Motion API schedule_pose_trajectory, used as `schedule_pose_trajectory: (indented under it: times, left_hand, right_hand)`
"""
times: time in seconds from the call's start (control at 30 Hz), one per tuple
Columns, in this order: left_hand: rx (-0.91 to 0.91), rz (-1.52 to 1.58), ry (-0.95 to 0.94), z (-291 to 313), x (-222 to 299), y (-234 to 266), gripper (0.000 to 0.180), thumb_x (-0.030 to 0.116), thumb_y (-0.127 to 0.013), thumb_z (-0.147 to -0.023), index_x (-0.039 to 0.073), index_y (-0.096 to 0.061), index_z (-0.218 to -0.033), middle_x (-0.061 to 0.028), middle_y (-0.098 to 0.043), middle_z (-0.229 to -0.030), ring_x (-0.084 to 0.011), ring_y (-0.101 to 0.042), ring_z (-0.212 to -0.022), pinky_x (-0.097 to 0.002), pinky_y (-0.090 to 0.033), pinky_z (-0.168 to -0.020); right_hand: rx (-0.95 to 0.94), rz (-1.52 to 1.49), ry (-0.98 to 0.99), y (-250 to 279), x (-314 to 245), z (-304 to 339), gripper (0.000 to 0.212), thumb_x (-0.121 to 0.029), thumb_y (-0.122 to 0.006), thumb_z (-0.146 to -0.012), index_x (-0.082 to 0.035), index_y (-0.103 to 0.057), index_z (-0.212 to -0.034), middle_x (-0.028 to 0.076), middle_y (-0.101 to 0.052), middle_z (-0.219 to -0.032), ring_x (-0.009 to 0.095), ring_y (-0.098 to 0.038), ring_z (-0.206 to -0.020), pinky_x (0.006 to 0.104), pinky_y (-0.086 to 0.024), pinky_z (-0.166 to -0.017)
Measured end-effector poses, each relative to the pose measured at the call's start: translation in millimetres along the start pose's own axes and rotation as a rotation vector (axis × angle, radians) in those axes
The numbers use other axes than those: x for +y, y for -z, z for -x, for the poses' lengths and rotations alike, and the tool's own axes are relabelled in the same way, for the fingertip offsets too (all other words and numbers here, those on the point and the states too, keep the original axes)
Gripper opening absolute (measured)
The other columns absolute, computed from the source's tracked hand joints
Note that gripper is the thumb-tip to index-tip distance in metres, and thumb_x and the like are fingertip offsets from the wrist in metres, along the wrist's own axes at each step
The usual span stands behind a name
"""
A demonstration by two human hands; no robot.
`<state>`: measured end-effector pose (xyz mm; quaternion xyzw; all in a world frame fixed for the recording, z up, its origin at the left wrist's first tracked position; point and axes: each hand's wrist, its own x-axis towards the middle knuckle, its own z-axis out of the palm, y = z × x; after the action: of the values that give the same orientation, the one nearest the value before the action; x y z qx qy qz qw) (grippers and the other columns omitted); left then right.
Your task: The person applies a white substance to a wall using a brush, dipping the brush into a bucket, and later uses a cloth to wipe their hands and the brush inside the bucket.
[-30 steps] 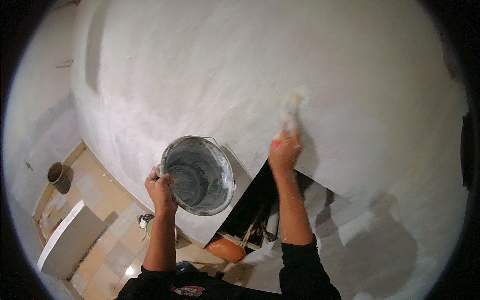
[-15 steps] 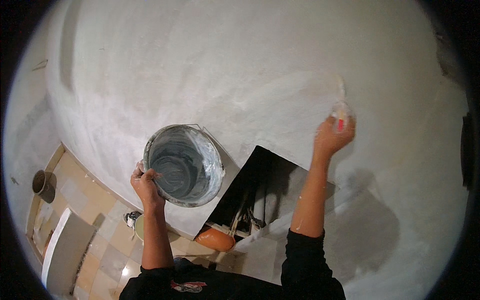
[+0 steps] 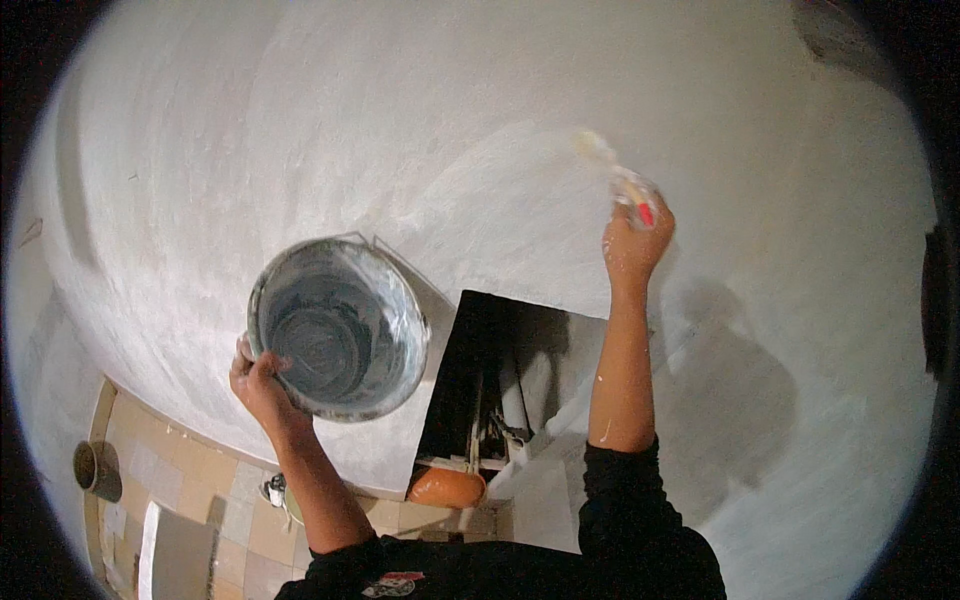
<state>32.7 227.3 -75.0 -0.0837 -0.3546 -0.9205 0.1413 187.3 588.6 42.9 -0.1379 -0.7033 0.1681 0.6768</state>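
My left hand (image 3: 268, 386) grips the rim of a dark bucket (image 3: 338, 330), thumb inside and fingers outside. The bucket tilts so its inside shows, smeared with whitish paint, and its wire handle hangs at the far side. My right hand (image 3: 638, 232) is closed around a paintbrush (image 3: 632, 188) with a pale, red-tipped handle. The brush's bristles point up and left against the whitish wall (image 3: 480, 120), slightly blurred. White splashes dot my right hand and forearm.
Below the wall is a dark opening (image 3: 450, 400) with sticks and pipes inside. An orange rounded object (image 3: 448, 488) sits at its lower edge. Lower left, a small bucket (image 3: 96, 470) and a white slab-like block (image 3: 178, 550) stand on the tiled floor (image 3: 180, 455).
My right hand has swung the brush leftward and up across the wall, its bristles now leaning left. The bucket in my left hand sits further left in view.
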Motion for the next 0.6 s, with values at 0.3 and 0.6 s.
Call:
schedule_pose_trajectory:
  times: [0.3,0.6]
  left_hand:
    - [-0.012,0.021,0.049,-22.3,-31.6,26.5,0.021,-0.004,-0.047,-0.065,0.000,-0.055,-0.084,-0.0088,-0.060,-0.081,-0.0210,-0.059,-0.069,-0.0341,-0.051,-0.067]
    - [0.028,-0.039,0.030,-16.5,-26.6,22.9,0.031,-0.005,-0.047,-0.067,-0.004,-0.059,-0.096,-0.0122,-0.062,-0.089,-0.0227,-0.061,-0.073,-0.0355,-0.052,-0.069]
  right_hand:
    - [-0.518,0.039,0.368,-81.7,-28.5,79.6,0.046,-0.003,-0.064,-0.073,0.003,-0.060,-0.119,0.026,-0.057,-0.118,0.047,-0.054,-0.113,0.0509,-0.044,-0.098]
    - [0.124,0.143,-0.028,-5.6,7.7,-34.5,0.027,0.000,-0.068,-0.075,0.004,-0.065,-0.101,0.022,-0.064,-0.101,0.037,-0.060,-0.103,0.0483,-0.042,-0.094]
